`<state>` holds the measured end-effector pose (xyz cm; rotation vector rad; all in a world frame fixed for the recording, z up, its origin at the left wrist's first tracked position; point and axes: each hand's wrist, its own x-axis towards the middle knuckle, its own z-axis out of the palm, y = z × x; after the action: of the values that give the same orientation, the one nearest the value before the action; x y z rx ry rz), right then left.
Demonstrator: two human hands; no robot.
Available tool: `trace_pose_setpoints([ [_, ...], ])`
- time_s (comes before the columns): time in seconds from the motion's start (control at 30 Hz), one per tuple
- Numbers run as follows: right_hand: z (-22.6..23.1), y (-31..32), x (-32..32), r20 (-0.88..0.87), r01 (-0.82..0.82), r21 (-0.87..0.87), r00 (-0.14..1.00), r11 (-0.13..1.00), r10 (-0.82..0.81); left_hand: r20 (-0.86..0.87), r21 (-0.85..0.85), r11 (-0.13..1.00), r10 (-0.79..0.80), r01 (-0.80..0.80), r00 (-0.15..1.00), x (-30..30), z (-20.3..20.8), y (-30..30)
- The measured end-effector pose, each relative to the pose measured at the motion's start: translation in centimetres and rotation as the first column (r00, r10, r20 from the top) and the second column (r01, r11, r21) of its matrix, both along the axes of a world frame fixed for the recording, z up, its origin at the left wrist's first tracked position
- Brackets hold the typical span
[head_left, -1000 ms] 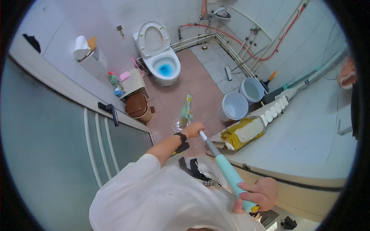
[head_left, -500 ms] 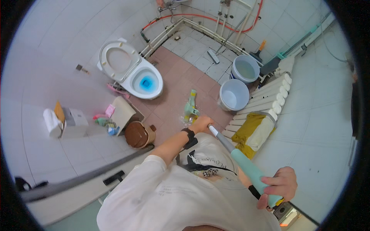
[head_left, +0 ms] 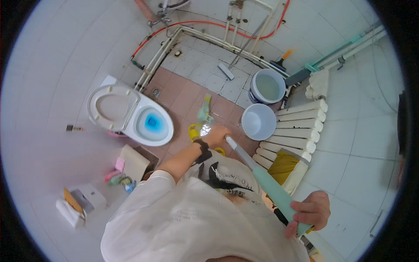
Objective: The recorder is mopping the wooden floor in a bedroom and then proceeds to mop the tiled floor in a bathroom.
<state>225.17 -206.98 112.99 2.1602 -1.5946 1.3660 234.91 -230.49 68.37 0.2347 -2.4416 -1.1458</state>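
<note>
My left hand (head_left: 215, 135), with a dark band on its wrist, is closed around the grey lower part of a long-handled mop (head_left: 271, 187). My right hand (head_left: 310, 212) grips the mint-green upper end of the handle at the lower right. The pole slants down in front of me, and its mint-green head (head_left: 205, 112) with yellowish ends rests on the pink floor tiles. Part of the pole is hidden behind my left hand. Close to the head, a yellow curved piece (head_left: 192, 132), perhaps a slipper, shows at my feet.
On the left stands a toilet (head_left: 159, 139), lid raised, with blue water. At the right are a bucket of cloudy water (head_left: 268, 87), a pale bucket (head_left: 259, 122) and a white radiator (head_left: 301, 124) with a mustard cloth (head_left: 281, 167). A squeegee (head_left: 226, 71) leans at the back.
The view has turned, so the toilet sits further left and lower. Both hands keep their hold on the mop. Its head appears further left, and a yellow piece now shows beside it.
</note>
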Motion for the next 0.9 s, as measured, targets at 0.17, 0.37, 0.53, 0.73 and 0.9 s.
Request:
trace_pose_setpoints([
  [0.17, 0.1, -12.7, 1.2, -0.048, 0.005, -0.122, 0.999, 0.992, -0.011, 0.198, -0.095, 0.994, -0.028, 0.048, 0.98, -1.6, 3.9, -12.9],
  [0.37, 1.5, -24.1, -2.4, -0.019, 0.058, 0.077, 0.998, 0.995, -0.057, 0.143, -0.115, 0.99, -0.063, 0.08, 0.988, -4.6, 1.6, -26.4],
  [0.53, 0.0, -33.5, -7.9, 0.192, -0.092, 0.271, 0.98, 0.958, 0.04, 0.079, -0.037, 0.999, -0.013, 0.016, 0.997, -5.5, -2.1, -35.4],
  [0.73, -11.4, -45.1, -26.9, 0.744, -0.257, 0.543, 0.588, 0.799, -0.316, 0.557, 0.221, 0.896, 0.207, -0.385, 0.804, -7.8, 2.3, -46.4],
  [0.9, -28.7, -56.3, -43.5, 0.691, -0.14, 0.717, 0.275, 0.683, -0.669, 0.511, -0.08, 0.897, 0.412, -0.435, 0.754, -0.6, -5.9, -53.7],
])
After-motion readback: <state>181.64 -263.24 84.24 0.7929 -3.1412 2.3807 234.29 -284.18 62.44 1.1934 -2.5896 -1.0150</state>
